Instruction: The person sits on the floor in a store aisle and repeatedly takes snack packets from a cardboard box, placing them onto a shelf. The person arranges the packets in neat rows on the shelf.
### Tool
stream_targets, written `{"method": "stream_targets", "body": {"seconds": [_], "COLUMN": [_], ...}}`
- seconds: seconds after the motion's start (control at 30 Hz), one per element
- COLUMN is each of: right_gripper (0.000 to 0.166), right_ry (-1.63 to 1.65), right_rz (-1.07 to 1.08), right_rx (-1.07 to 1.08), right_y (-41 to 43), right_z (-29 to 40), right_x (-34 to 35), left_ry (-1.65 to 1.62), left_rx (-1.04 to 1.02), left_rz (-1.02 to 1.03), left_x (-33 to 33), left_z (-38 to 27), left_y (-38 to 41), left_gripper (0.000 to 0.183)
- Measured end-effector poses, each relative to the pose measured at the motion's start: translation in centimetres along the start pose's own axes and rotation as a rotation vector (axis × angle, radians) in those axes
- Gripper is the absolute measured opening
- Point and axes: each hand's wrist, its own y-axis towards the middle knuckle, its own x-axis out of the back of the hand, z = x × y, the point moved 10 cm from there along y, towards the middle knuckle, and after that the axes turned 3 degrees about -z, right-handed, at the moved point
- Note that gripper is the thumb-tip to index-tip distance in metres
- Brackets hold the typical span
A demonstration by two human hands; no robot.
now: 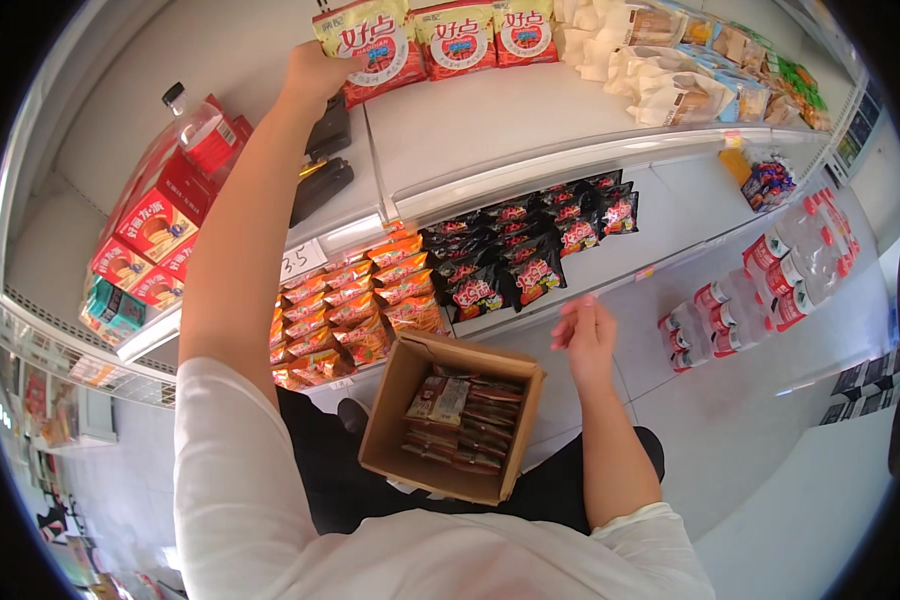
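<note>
My left hand (311, 73) reaches to the upper shelf and grips the left edge of a yellow-and-red snack bag (384, 67). Beside that bag, two matching snack bags, a middle one (459, 46) and a right one (525, 36), stand upright in a row. An open cardboard box (379, 424) rests at my lap, with flat snack packets (439, 399) stacked inside. My right hand (589, 334) hovers to the right of the box, fingers loosely curled, with nothing visible in it.
Orange snack packets (352, 307) and black noodle packets (517, 262) line the lower shelf. Red boxes (157, 214) and a bottle (206, 135) stand left of my arm. Bread packs (667, 90) fill the upper right. Wrapped bottles (784, 270) stand on the floor.
</note>
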Motion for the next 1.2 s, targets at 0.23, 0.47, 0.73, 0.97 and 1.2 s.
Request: {"method": "stream_targets", "body": {"seconds": [0.23,0.47,0.73,0.97,1.2], "right_gripper": [0.044,0.042,0.042,0.036,0.032], "right_ry": [0.012,0.004,-0.036,-0.028,-0.092], "right_rz": [0.05,0.069,0.1,0.13,0.161], "right_rx": [-0.07,-0.095,-0.108,-0.074,-0.019], "right_y": [-0.2,-0.1,-0.3,-0.5,-0.3], "right_z": [-0.2,-0.6,-1.5,-1.0,-0.7], "right_x": [-0.5,-1.0,-1.7,-1.8,-2.4], "left_ry": [-0.179,-0.221,0.214,0.594,0.559], "left_rx": [0.202,0.118,-0.068,0.15,0.175], "left_rz": [0.041,0.095,0.023,-0.024,-0.035], "left_x": [-4.0,-6.2,-5.6,-5.6,-3.8], "left_z": [6.7,9.9,12.0,12.0,11.2], "left_y": [5.9,7.6,9.4,9.3,10.8], "left_gripper": [0.029,0.032,0.052,0.071,0.085]}}
